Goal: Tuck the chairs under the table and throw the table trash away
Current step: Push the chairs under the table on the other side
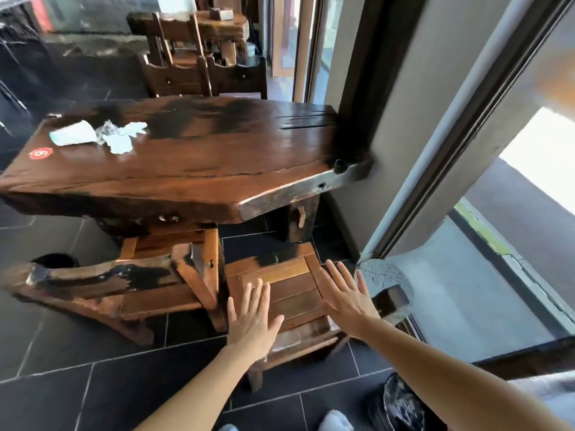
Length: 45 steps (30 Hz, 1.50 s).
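Observation:
A heavy dark wooden table (193, 169) fills the middle of the view. Crumpled white paper and wrapper trash (99, 135) lies near its far left corner. Below the near edge, a wooden chair (289, 284) stands partly out from the table, its seat facing me. My left hand (252, 318) hovers open over the seat's left side, fingers spread. My right hand (345, 293) is open over the seat's right edge. A second chair (149, 275) sits to the left, its seat partly under the table.
A wall and window frame (435, 150) close in on the right. More wooden chairs (205, 76) stand behind the table. A dark trash bag (398, 402) lies on the black tiled floor (77, 353) by my feet. A red sticker (40, 153) marks the tabletop.

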Available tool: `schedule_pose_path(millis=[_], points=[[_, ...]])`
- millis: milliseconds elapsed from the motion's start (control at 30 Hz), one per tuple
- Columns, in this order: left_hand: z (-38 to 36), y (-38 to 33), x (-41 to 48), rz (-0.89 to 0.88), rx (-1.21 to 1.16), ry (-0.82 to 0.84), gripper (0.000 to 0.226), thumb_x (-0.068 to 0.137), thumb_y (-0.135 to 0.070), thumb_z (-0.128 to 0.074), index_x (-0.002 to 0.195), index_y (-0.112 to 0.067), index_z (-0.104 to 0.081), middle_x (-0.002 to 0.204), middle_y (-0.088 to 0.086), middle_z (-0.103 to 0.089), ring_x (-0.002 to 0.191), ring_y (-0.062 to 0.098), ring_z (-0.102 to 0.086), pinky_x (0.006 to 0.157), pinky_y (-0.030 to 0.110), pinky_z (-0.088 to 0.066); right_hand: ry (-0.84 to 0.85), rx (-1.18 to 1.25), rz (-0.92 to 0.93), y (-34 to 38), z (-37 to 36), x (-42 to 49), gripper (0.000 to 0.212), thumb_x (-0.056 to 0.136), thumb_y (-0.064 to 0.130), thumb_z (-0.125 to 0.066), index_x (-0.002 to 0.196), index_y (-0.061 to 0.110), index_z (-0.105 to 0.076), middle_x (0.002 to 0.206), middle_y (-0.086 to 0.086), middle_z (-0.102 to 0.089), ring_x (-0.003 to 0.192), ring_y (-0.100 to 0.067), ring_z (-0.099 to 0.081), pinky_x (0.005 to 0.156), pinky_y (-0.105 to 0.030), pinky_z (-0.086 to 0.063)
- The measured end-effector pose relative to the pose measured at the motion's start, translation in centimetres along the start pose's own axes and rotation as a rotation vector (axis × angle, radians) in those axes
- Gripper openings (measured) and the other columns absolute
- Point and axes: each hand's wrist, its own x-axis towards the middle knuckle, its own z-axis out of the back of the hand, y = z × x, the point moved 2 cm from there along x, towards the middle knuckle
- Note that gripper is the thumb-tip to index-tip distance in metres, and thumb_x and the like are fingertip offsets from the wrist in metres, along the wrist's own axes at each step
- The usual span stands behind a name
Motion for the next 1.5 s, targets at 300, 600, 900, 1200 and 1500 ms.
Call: schedule_pose_path(millis=[300, 600, 900, 1200, 1500], points=[[-3.9, -4.5, 0.1, 0.253, -0.018, 0.041, 0.072, 0.095, -0.056, -0.02, 0.147, -0.018, 0.011, 0.157, 0.0, 0.02, 0.144, 0.021, 0.018, 0.113, 0.056, 0.005, -0.022, -0.065, 0.061, -8.8, 1.7, 0.6, 0.066, 0.099, 0.044, -0.032, 0.15, 0.03, 0.008, 0.159, 0.003, 0.016, 0.141, -0.016, 0.024, 0.112, -0.048, 0.014], [-5.9, -4.6, -2.3, 0.305, 0.128, -0.012, 0.062, 0.082, -0.038, -0.062, 0.138, -0.025, -0.038, 0.153, -0.002, -0.027, 0.143, 0.02, -0.015, 0.113, 0.054, 0.0, 0.214, 0.009, -0.081, -13.8, -3.6, -0.1, 0.066, 0.09, 0.041, -0.05, 0.147, 0.025, -0.021, 0.159, 0.0, 0.001, 0.145, -0.023, 0.004, 0.112, -0.058, -0.013], [-8.1, -3.1, -1.6, 0.318, 0.194, -0.105, 0.068, 0.035, 0.002, -0.087, 0.098, -0.019, -0.071, 0.118, 0.002, -0.066, 0.108, 0.027, -0.06, 0.099, 0.055, -0.024, 0.139, -0.066, -0.079, -14.3, -5.1, 0.2, 0.08, 0.065, 0.015, -0.081, 0.126, 0.031, -0.032, 0.147, -0.005, -0.037, 0.127, -0.027, -0.027, 0.086, -0.055, -0.043], [-6.8, -1.7, 1.9, 0.32, 0.195, -0.095, 0.059, 0.052, -0.006, -0.085, 0.105, -0.026, -0.067, 0.128, -0.005, -0.06, 0.115, 0.02, -0.055, 0.103, 0.052, -0.022, 0.091, -0.07, -0.058, -14.0, -4.2, 3.9, 0.067, 0.082, 0.009, -0.061, 0.138, 0.032, -0.032, 0.157, -0.003, -0.012, 0.141, -0.028, -0.013, 0.108, -0.052, -0.024], [-2.3, 0.9, 7.1, 0.285, 0.175, -0.061, 0.061, 0.082, -0.009, -0.06, 0.136, -0.028, -0.039, 0.152, -0.01, -0.025, 0.14, 0.015, -0.02, 0.114, 0.05, -0.002, 0.146, -0.047, -0.058, -12.4, -2.4, 9.6, 0.072, 0.081, 0.017, -0.063, 0.14, 0.031, -0.025, 0.157, -0.003, -0.003, 0.142, -0.027, -0.003, 0.112, -0.054, -0.017]])
